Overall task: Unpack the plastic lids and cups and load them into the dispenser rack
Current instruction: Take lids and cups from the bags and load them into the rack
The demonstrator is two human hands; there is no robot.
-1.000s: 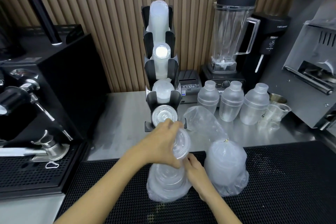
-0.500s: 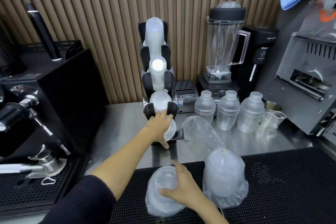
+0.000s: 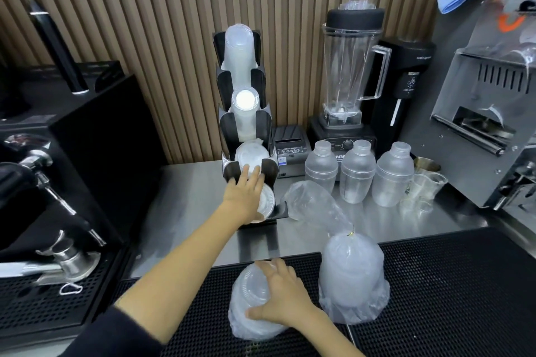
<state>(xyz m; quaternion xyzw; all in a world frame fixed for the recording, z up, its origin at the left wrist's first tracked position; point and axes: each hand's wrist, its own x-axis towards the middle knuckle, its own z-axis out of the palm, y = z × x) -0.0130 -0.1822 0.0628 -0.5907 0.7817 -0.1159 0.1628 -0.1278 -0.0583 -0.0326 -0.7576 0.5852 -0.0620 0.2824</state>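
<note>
A black dispenser rack stands against the slatted wall, with stacked cups in its upper slots and lids lower down. My left hand reaches into the bottom slot and presses a stack of clear lids in with straight fingers. On the black mat, my right hand rests on an opened plastic bag of clear lids, fingers curved over its top. A second, tied bag of lids stands right of it. An empty plastic bag lies behind on the steel counter.
An espresso machine fills the left side. A blender, a receipt printer, three plastic shakers, small measuring cups and a sealing machine line the back and right.
My left hand carried a stack of lids from the opened bag up to the rack's bottom slot and now pushes them in. My right hand shifted onto the top of the bag.
</note>
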